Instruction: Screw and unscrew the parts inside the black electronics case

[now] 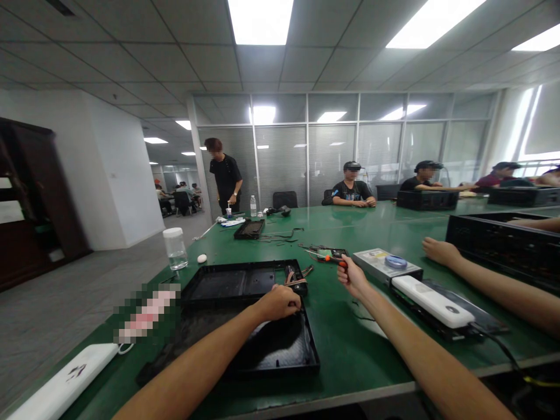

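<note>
My right hand (353, 280) is wrapped round the handle of a screwdriver (329, 258) with orange and black on it, its thin shaft pointing left above the table. My left hand (282, 302) is curled closed over the right side of an opened black plastic casing (312, 356). Whatever its fingers pinch is hidden. Striped ribbon wires (294, 279) and a small dark part lie at the casing's upper right corner, just beyond my left hand. A small green circuit board (332, 252) with dark edging lies behind the screwdriver.
On the green table (345, 361), a silver metal box (380, 261) bears a blue roll (396, 262). Nearby is a white power strip (433, 300). A clear jar (175, 249) stands left. A neighbour's arm (481, 280) reaches in from the right beside a black computer case (503, 251).
</note>
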{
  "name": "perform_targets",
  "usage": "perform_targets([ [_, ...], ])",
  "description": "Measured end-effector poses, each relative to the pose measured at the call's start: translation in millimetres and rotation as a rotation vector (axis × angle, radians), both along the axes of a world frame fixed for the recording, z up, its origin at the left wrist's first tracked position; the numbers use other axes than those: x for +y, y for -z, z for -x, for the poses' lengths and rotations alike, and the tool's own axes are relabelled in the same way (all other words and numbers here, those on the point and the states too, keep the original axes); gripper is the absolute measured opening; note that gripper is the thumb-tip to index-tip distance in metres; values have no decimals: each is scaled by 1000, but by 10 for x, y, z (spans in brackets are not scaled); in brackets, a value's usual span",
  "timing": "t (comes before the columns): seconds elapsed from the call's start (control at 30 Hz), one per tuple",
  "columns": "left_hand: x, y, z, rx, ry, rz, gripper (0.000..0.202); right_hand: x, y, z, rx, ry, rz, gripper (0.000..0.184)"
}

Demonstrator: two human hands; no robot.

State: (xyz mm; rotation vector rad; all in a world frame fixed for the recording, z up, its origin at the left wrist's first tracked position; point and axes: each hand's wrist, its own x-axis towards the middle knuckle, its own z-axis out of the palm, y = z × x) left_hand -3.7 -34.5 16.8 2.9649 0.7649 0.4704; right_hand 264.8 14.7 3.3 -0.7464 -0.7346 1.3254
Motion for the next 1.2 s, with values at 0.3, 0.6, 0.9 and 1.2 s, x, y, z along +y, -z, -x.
perform_targets([
  [0.3, -56, -9, -10, 59, -36, -97, 9, -79, -41, 65, -70, -45, -44, 28],
  [0.6, -68, -47, -16, 27, 15, -73, 10, -74, -52, 77, -96, -48, -43, 28],
  [0.9, -94, 2, -15, 44, 174, -56, 8, -223, -237, 248, -51, -67, -162, 15],
  [1.2, -182, -522, 184, 127, -134, -176, 20, -1446, -252, 818, -1227, -154, -724, 7],
])
